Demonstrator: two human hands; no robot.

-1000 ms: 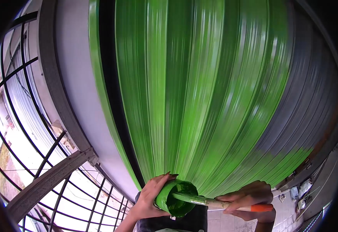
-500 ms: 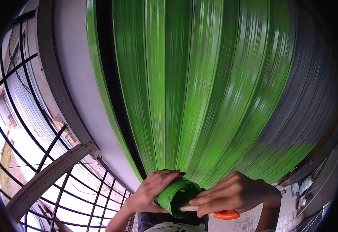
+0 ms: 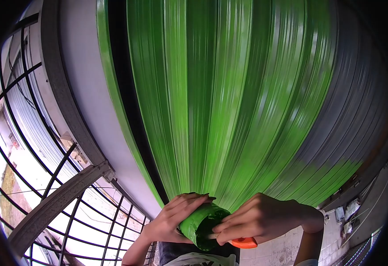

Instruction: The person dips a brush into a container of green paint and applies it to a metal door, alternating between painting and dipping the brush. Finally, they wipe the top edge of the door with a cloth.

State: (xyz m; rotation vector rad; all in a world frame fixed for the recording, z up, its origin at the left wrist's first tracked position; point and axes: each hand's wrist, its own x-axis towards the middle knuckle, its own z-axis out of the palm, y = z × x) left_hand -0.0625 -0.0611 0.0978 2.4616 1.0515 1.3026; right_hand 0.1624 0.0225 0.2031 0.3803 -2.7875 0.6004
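Note:
My left hand [image 3: 172,218] is wrapped round a paint can [image 3: 193,227] smeared with green paint. The can is tilted, its mouth facing my right hand, and green paint coats the inside. In my right hand [image 3: 262,219] is a paintbrush with an orange handle end [image 3: 243,242]; its pale shaft runs between my fingers into the can, where the bristles are hidden. Just beyond both hands rises a ribbed metal panel [image 3: 198,111], glossy green over most of its width and grey [image 3: 336,106] on the right, with a patchy boundary.
Left of the panel stand a pale wall strip [image 3: 85,75] and a dark metal frame [image 3: 65,80]. Black window bars [image 3: 27,84] and a thick beam [image 3: 56,204] fill the left side. Pale floor tiles [image 3: 282,250] and odds and ends [image 3: 349,210] lie low on the right.
My right hand has moved left, pushing the paintbrush deeper into the can. My left hand and the can are nearly where they were.

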